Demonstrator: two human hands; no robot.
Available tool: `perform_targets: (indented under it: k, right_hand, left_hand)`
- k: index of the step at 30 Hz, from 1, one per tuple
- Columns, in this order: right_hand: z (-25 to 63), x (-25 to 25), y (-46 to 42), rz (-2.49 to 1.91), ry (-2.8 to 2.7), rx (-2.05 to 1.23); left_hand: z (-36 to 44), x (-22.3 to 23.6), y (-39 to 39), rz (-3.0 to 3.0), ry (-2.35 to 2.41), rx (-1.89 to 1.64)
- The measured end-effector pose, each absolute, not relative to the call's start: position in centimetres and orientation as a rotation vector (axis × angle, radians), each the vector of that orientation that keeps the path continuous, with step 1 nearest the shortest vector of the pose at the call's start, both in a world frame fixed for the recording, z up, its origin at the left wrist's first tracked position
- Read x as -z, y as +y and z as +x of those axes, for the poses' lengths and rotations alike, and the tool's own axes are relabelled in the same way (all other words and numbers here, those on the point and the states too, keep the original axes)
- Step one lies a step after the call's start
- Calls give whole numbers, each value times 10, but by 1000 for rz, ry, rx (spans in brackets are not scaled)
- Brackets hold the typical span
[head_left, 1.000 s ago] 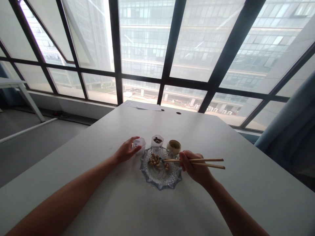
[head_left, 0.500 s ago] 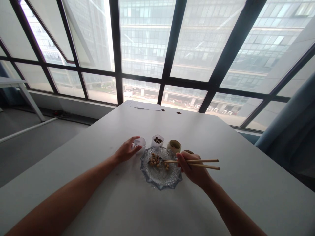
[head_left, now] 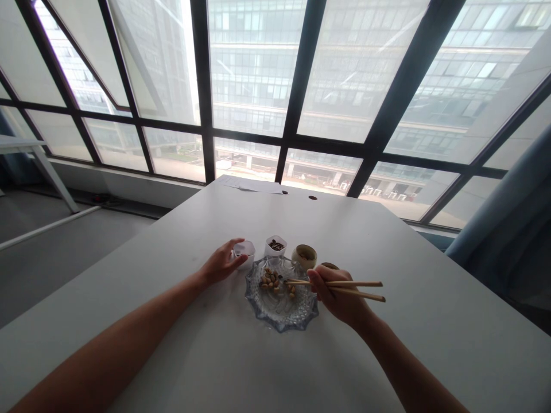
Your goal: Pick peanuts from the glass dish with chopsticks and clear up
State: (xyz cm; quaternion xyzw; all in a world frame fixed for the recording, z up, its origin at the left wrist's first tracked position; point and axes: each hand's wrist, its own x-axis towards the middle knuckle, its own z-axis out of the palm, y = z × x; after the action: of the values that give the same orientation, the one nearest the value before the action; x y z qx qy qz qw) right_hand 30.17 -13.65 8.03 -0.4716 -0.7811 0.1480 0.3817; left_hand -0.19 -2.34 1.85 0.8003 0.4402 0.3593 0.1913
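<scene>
My right hand (head_left: 338, 292) is closed around a pair of wooden chopsticks (head_left: 355, 284). Their tips reach into a scalloped clear glass bowl (head_left: 282, 324), beside a small dark seed. Several pale brown nuts in shells (head_left: 270, 279) lie in the bowl's left part, with a few more near its right side. My left hand (head_left: 221, 262) curls around a small white cup (head_left: 244, 252), index finger at the far rim and thumb on the near side. What lies inside that cup is barely visible.
Behind the bowl stand a white cup of dark seeds (head_left: 276, 246) and a beige round cup (head_left: 305, 256). Another cup (head_left: 329, 266) is partly hidden by my right hand. Papers (head_left: 252, 186) lie at the far edge of the white table (head_left: 193, 350), near the windows.
The chopstick tips have shifted very slightly and now sit just below the dark seed. My left hand and the cups have stayed in place.
</scene>
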Motion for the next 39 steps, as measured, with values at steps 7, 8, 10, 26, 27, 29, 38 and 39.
perform_targets:
  k: [7,8,10,26,27,29,38,39]
  right_hand:
    - [303,-81,-137,-1198,-1991,-376]
    - [303,-80,-136,-1199,-1983,-389]
    - [304,-77,-135,-1196,-1970,-423]
    - [313,-66,-127,-1197,-1809,-623]
    - [313,-67,-128,-1182,-1833,-612]
    - [311,-70,-129,-1156,-1881,-586]
    - [310,-67,-129,-1105,-1890,-573]
    - [311,-65,-128,-1114,-1872,-584]
  left_hand:
    - [-2,-19,-23,2258,1229,-1005]
    - [-2,-19,-23,2259,1234,-1003]
    - [-2,-18,-23,2258,1242,-996]
    - [-2,-18,-23,2249,1225,-1005]
    - [-2,-18,-23,2251,1224,-1010]
    - [-2,-18,-23,2254,1226,-1016]
    - [-2,-18,-23,2259,1229,-997]
    - [-2,-18,-23,2257,1233,-996]
